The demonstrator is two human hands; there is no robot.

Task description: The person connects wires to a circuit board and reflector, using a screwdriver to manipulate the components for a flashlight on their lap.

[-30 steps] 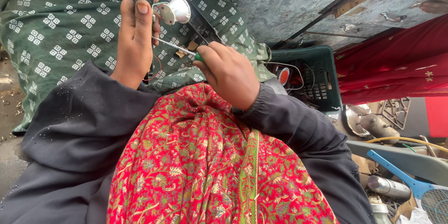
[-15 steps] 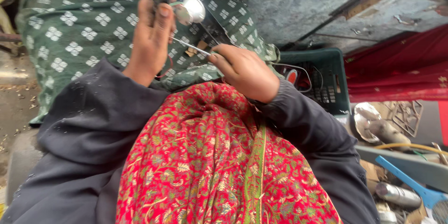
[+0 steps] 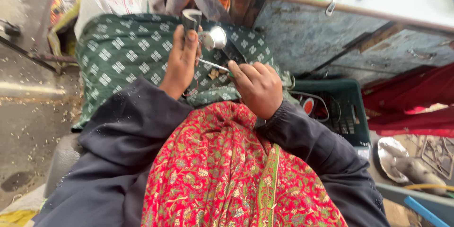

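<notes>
Sitting outdoors over dusty ground, red patterned cloth draping the lap nearest. Left hand closing its fingers around a small grey device with a shiny round metal cap, probably light, rigid, slippery on the cap, better gripped by the body. Right hand pinching a thin screwdriver, tip reaching just under the cap. Beyond both, green patterned cloth; contact point too small for telling.

The small round silver metal cap looked glossy; the green white-patterned cloth at its nine o'clock was matt, the thin steel screwdriver shaft smooth.
</notes>
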